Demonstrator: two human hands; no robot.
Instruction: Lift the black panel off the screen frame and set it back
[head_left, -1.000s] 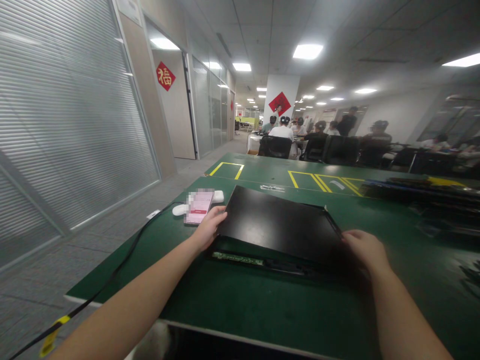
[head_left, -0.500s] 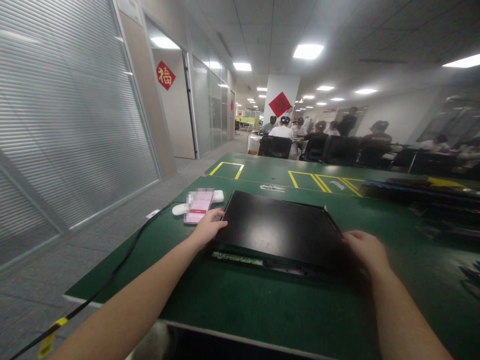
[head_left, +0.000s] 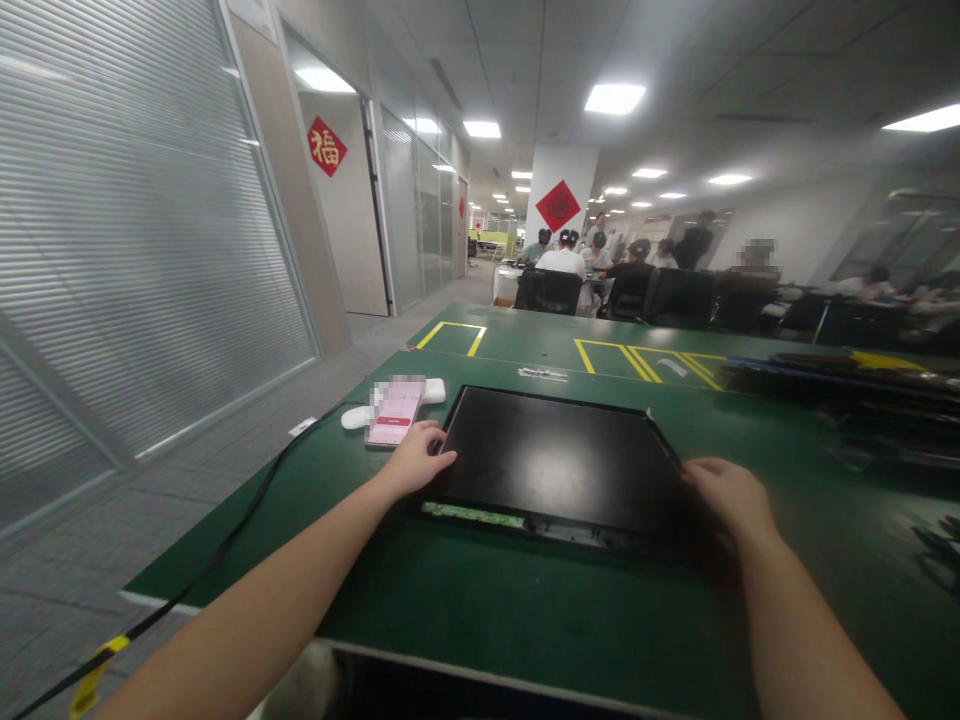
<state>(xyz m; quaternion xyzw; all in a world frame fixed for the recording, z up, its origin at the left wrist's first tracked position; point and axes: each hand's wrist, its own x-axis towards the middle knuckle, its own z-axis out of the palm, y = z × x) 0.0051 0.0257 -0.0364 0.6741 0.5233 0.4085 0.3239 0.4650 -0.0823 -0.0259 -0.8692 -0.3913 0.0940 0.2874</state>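
A black LCD screen panel (head_left: 555, 455) lies nearly flat on the green table. Along its near edge runs a strip of green circuit board (head_left: 474, 515), and a thin dark frame shows around the panel's sides. My left hand (head_left: 417, 458) grips the panel's left edge, thumb on top of the glass and fingers at the rim. On the opposite side, my right hand (head_left: 729, 497) has its fingers closed at the right edge; its fingertips are partly hidden. Just beyond my left hand rests a phone (head_left: 395, 412) with a lit pink screen.
White objects (head_left: 433, 390) lie beside the phone. A black cable (head_left: 262, 490) runs down the table's left edge. Dark flat parts (head_left: 817, 385) are stacked at the right. Yellow tape (head_left: 600, 343) marks the table's (head_left: 525, 600) far side. Several people sit at tables beyond.
The panel has come down flatter, and the gap between its near edge and the circuit board strip has narrowed. Both hands stay at its sides.
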